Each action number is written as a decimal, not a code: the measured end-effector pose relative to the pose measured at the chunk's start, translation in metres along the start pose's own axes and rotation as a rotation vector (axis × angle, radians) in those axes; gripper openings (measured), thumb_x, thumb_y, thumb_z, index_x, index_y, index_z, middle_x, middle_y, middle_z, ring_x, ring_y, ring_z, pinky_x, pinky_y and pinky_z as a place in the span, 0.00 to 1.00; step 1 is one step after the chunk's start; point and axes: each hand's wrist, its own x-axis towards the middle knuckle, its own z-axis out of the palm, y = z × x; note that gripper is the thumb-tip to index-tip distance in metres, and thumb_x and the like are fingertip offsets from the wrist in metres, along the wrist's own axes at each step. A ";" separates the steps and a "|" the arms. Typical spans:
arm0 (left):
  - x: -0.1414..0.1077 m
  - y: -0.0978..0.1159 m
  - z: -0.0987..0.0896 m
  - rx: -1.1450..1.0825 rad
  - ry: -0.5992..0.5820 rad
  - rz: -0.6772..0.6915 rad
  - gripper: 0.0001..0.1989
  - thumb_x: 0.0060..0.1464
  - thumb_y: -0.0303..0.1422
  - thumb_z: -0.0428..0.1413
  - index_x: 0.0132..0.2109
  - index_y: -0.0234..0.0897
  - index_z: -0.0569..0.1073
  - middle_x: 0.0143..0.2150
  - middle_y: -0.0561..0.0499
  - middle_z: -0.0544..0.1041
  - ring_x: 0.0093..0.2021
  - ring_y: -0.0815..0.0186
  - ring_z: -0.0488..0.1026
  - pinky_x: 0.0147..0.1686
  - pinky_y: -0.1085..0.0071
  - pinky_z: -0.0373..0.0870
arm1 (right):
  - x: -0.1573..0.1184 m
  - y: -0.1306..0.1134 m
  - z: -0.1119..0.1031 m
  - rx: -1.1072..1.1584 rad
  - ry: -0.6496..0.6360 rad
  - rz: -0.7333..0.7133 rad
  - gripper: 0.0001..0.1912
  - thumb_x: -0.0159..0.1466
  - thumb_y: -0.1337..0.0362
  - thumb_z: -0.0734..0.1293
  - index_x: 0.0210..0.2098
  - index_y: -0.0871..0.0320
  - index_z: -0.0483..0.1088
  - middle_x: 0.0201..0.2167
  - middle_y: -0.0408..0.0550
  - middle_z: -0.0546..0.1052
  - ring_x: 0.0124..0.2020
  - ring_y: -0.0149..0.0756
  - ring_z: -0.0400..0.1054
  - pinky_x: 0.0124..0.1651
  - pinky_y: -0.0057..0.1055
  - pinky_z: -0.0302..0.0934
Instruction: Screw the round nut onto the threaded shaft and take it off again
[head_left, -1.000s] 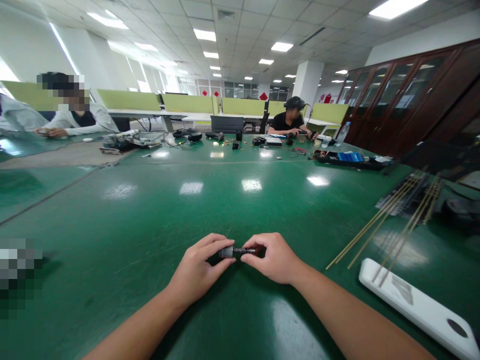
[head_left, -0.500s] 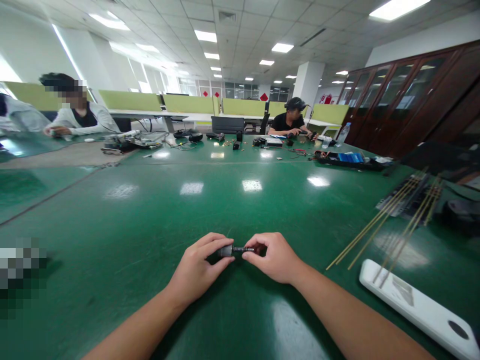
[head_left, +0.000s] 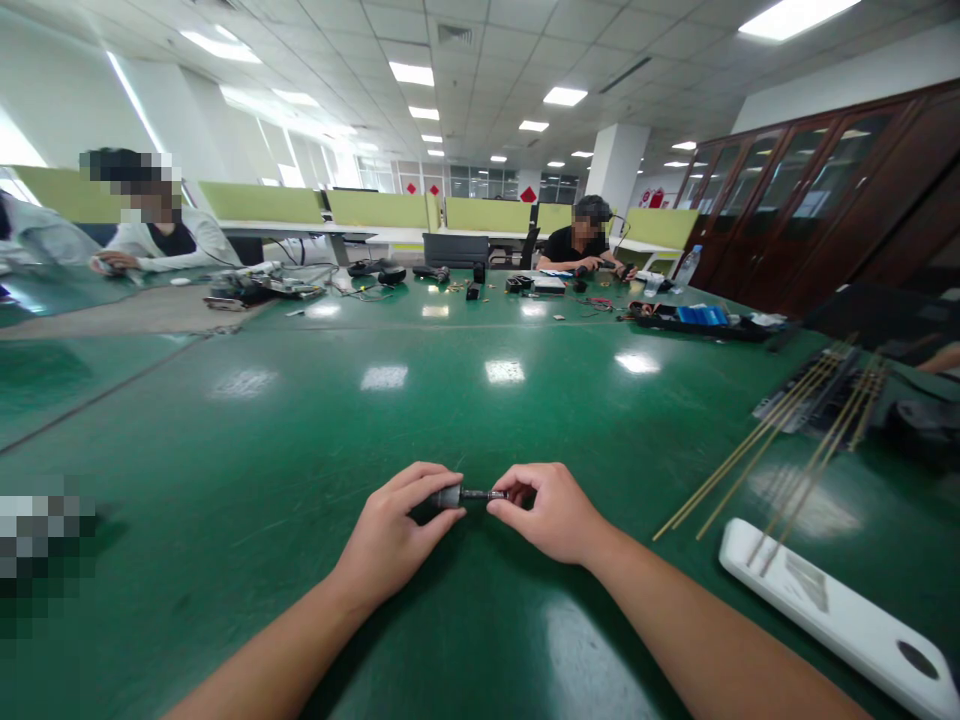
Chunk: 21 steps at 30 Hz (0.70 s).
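Observation:
My left hand (head_left: pixel 401 520) grips a short grey cylinder (head_left: pixel 449 497) between thumb and fingers. From the cylinder's right side a thin dark shaft (head_left: pixel 476 495) runs to my right hand (head_left: pixel 551 512), whose thumb and fingertips pinch its far end. Cylinder and shaft lie in one line, roughly level, low over the green table (head_left: pixel 465 430). Part of the cylinder is hidden behind the left fingers. Whether the two pieces are joined is too small to tell.
At the right, thin wooden sticks (head_left: pixel 739 450) lie beside a white oblong object (head_left: pixel 832 620). Small electronic parts, a black tray (head_left: pixel 675 320) and a bottle (head_left: pixel 688 268) stand along the far side. Two people (head_left: pixel 585 240) sit beyond, and a blurred object (head_left: pixel 37 530) is at left.
Both hands have shifted very slightly, with the cylinder and shaft a little higher in view. At the far right edge, part of another person's arm has appeared.

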 end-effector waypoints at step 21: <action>0.001 -0.003 -0.002 0.020 0.026 -0.023 0.16 0.58 0.31 0.61 0.53 0.46 0.75 0.51 0.49 0.74 0.51 0.59 0.73 0.53 0.60 0.71 | 0.001 0.002 -0.003 -0.002 0.017 0.000 0.05 0.61 0.62 0.70 0.35 0.57 0.77 0.27 0.44 0.78 0.28 0.32 0.71 0.34 0.28 0.63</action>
